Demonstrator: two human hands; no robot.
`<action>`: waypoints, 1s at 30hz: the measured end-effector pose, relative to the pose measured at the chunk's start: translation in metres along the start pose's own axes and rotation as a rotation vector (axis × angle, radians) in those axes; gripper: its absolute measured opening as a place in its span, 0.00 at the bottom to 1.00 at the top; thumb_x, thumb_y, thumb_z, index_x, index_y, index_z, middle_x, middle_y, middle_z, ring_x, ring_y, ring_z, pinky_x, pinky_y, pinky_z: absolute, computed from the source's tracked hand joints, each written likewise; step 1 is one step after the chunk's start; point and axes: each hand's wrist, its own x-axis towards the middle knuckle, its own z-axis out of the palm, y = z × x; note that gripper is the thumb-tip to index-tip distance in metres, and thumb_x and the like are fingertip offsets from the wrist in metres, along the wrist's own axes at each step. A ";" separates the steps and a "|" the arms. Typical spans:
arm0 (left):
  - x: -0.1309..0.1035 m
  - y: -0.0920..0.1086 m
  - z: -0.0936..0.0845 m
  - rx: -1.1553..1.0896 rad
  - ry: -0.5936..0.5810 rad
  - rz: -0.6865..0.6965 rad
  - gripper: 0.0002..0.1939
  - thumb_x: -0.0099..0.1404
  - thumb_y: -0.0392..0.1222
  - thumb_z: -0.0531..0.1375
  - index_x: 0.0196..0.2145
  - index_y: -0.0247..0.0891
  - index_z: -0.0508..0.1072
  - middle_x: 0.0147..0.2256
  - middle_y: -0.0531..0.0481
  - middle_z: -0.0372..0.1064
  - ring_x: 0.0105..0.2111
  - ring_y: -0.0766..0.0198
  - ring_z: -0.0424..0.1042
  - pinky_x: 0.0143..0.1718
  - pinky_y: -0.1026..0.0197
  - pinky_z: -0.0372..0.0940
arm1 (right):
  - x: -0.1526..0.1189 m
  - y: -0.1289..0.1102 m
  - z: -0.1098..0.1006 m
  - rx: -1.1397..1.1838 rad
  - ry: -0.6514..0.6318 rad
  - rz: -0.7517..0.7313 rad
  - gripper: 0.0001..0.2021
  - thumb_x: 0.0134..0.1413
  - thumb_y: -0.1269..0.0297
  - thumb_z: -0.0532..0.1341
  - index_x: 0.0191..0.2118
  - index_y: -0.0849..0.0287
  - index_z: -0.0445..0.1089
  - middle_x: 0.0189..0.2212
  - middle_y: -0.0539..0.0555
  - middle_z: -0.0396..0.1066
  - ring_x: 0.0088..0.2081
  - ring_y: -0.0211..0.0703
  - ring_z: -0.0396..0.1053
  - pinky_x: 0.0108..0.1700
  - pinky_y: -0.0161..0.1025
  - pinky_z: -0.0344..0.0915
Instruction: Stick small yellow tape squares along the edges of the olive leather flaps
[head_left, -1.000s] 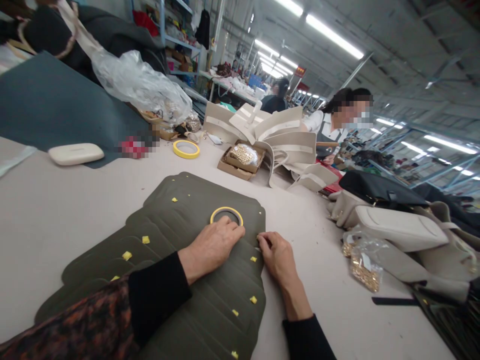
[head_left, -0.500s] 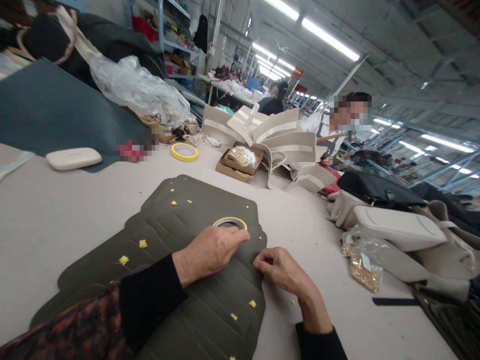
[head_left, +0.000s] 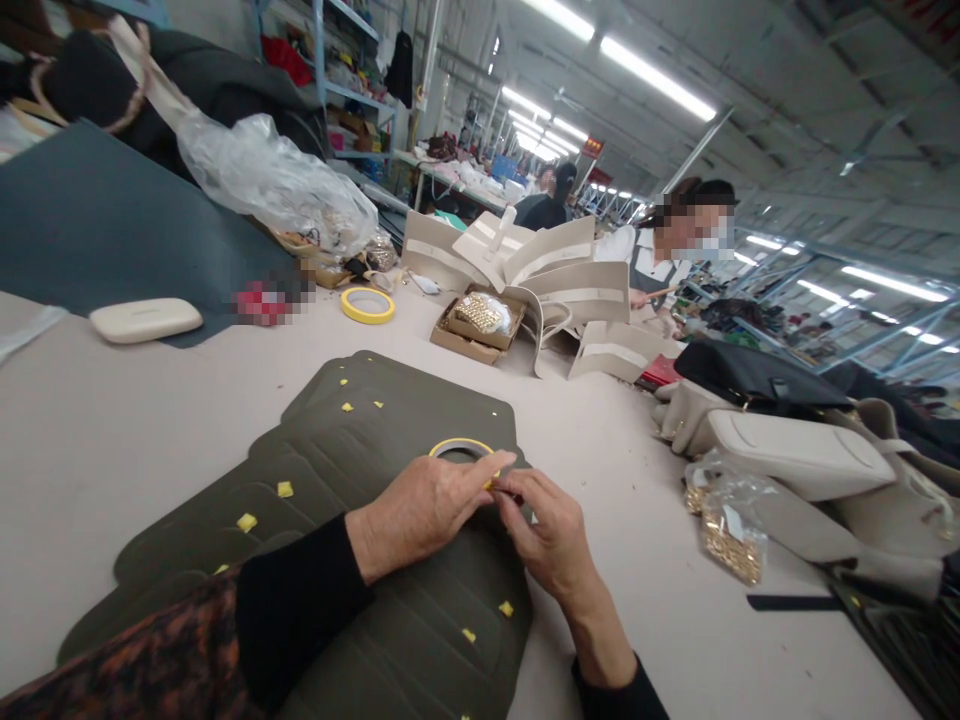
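Note:
My left hand (head_left: 431, 505) is closed on a roll of yellow tape (head_left: 459, 446), whose upper rim shows above the fingers. Close against it, my right hand (head_left: 546, 522) pinches with thumb and forefinger at the roll's right side. What sits between those fingertips is hidden, too small to make out. Both hands are over a stack of dark olive panels (head_left: 390, 590) lying on the table. Small yellow tape pieces (head_left: 247, 522) are scattered on the panels, several of them near their edges.
A second yellow tape roll (head_left: 367, 306) lies farther back, beside an open cardboard box (head_left: 469, 340) of gold chain. Beige bag pieces (head_left: 574, 290) stand behind it. At right are beige bags (head_left: 799, 455) and bagged chains (head_left: 731, 540). A co-worker (head_left: 667, 245) is across the table.
My right hand has moved up and left from the panel edge to meet my left hand at the tape roll. The co-worker across the table has shifted slightly.

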 end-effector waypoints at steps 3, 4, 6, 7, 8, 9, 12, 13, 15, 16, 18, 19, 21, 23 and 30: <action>0.000 0.003 -0.001 -0.014 -0.024 -0.024 0.21 0.68 0.37 0.54 0.58 0.38 0.56 0.43 0.45 0.75 0.39 0.59 0.76 0.39 0.60 0.71 | -0.001 0.000 0.004 -0.058 0.044 -0.045 0.08 0.59 0.73 0.54 0.35 0.57 0.69 0.28 0.53 0.72 0.31 0.39 0.69 0.34 0.35 0.66; 0.000 0.004 -0.002 -0.028 -0.032 -0.030 0.20 0.69 0.36 0.53 0.57 0.38 0.57 0.43 0.46 0.74 0.40 0.60 0.76 0.40 0.60 0.70 | -0.001 0.000 0.005 -0.086 0.065 -0.059 0.08 0.58 0.73 0.54 0.33 0.57 0.69 0.26 0.51 0.72 0.29 0.38 0.68 0.32 0.35 0.65; 0.000 0.007 -0.004 -0.056 -0.060 -0.037 0.15 0.69 0.36 0.52 0.53 0.39 0.60 0.41 0.48 0.74 0.40 0.61 0.75 0.40 0.62 0.69 | -0.002 0.000 0.006 -0.140 0.104 -0.075 0.08 0.57 0.74 0.54 0.30 0.57 0.67 0.23 0.50 0.70 0.25 0.37 0.67 0.29 0.34 0.63; 0.001 0.008 -0.005 -0.065 -0.075 -0.040 0.13 0.69 0.35 0.52 0.51 0.40 0.62 0.40 0.49 0.74 0.40 0.62 0.75 0.40 0.63 0.68 | -0.003 0.000 0.006 -0.164 0.118 -0.076 0.08 0.56 0.74 0.54 0.29 0.57 0.67 0.23 0.50 0.69 0.24 0.36 0.66 0.29 0.34 0.62; 0.001 0.008 -0.006 -0.067 -0.085 -0.047 0.10 0.69 0.35 0.52 0.48 0.40 0.64 0.38 0.50 0.73 0.39 0.62 0.74 0.38 0.64 0.67 | -0.003 0.000 0.006 -0.181 0.127 -0.072 0.08 0.55 0.74 0.55 0.28 0.57 0.67 0.22 0.49 0.69 0.24 0.36 0.65 0.28 0.33 0.62; 0.001 0.009 -0.007 -0.064 -0.085 -0.058 0.08 0.69 0.35 0.52 0.45 0.40 0.65 0.37 0.51 0.73 0.37 0.63 0.74 0.37 0.64 0.66 | -0.004 0.000 0.007 -0.192 0.134 -0.064 0.08 0.55 0.74 0.55 0.28 0.57 0.67 0.22 0.49 0.69 0.23 0.36 0.65 0.28 0.33 0.62; 0.002 0.009 -0.006 -0.035 -0.024 -0.081 0.04 0.68 0.35 0.52 0.39 0.39 0.66 0.33 0.53 0.71 0.33 0.64 0.72 0.33 0.65 0.63 | -0.005 -0.004 0.009 -0.170 0.141 0.005 0.08 0.53 0.74 0.55 0.28 0.57 0.68 0.22 0.49 0.69 0.23 0.36 0.66 0.29 0.33 0.62; 0.002 0.009 -0.005 -0.022 0.001 -0.079 0.05 0.68 0.35 0.52 0.37 0.39 0.66 0.31 0.53 0.70 0.32 0.64 0.71 0.32 0.64 0.63 | -0.004 -0.006 0.010 -0.135 0.147 0.059 0.07 0.53 0.73 0.56 0.28 0.57 0.69 0.22 0.49 0.70 0.23 0.36 0.66 0.29 0.33 0.62; 0.002 0.009 -0.004 0.012 0.037 -0.056 0.07 0.68 0.34 0.51 0.33 0.38 0.66 0.29 0.53 0.69 0.30 0.64 0.70 0.31 0.64 0.61 | -0.003 -0.010 0.013 -0.002 0.152 0.232 0.06 0.51 0.71 0.57 0.27 0.58 0.70 0.21 0.49 0.70 0.23 0.36 0.67 0.28 0.33 0.63; 0.001 0.009 -0.004 0.029 0.050 -0.040 0.08 0.69 0.34 0.50 0.32 0.38 0.65 0.28 0.53 0.68 0.30 0.64 0.69 0.30 0.64 0.61 | -0.002 -0.010 0.015 0.088 0.157 0.342 0.06 0.51 0.69 0.58 0.27 0.58 0.70 0.20 0.49 0.70 0.22 0.36 0.67 0.27 0.33 0.63; 0.000 0.011 -0.004 0.062 0.082 -0.008 0.09 0.69 0.35 0.49 0.32 0.38 0.65 0.28 0.52 0.68 0.29 0.65 0.69 0.30 0.64 0.60 | 0.000 -0.005 0.015 0.285 0.186 0.563 0.06 0.50 0.64 0.60 0.26 0.59 0.70 0.18 0.48 0.69 0.19 0.36 0.66 0.23 0.32 0.63; 0.000 0.012 -0.004 0.074 0.096 0.004 0.10 0.70 0.35 0.48 0.33 0.38 0.66 0.28 0.52 0.68 0.29 0.65 0.69 0.30 0.64 0.61 | 0.000 0.001 0.014 0.374 0.210 0.662 0.07 0.49 0.62 0.61 0.26 0.59 0.70 0.16 0.48 0.69 0.18 0.36 0.66 0.21 0.32 0.63; 0.000 0.013 -0.003 0.098 0.089 0.011 0.10 0.71 0.37 0.47 0.34 0.38 0.66 0.29 0.52 0.68 0.30 0.64 0.69 0.30 0.64 0.61 | -0.001 0.017 0.009 0.508 0.240 0.822 0.11 0.46 0.57 0.64 0.25 0.61 0.70 0.15 0.48 0.68 0.16 0.36 0.65 0.20 0.32 0.63; 0.001 0.013 -0.002 0.138 0.016 -0.010 0.10 0.71 0.37 0.48 0.35 0.38 0.66 0.30 0.51 0.69 0.31 0.63 0.69 0.31 0.63 0.62 | -0.004 0.035 0.003 0.582 0.223 0.914 0.14 0.42 0.54 0.67 0.26 0.62 0.71 0.16 0.48 0.68 0.16 0.35 0.65 0.20 0.32 0.65; 0.005 0.012 -0.005 0.276 -0.284 -0.096 0.05 0.67 0.31 0.53 0.36 0.39 0.67 0.34 0.49 0.71 0.34 0.57 0.70 0.30 0.59 0.64 | -0.013 0.058 -0.003 0.508 0.118 0.902 0.19 0.43 0.49 0.67 0.28 0.64 0.73 0.18 0.49 0.69 0.18 0.33 0.64 0.21 0.31 0.64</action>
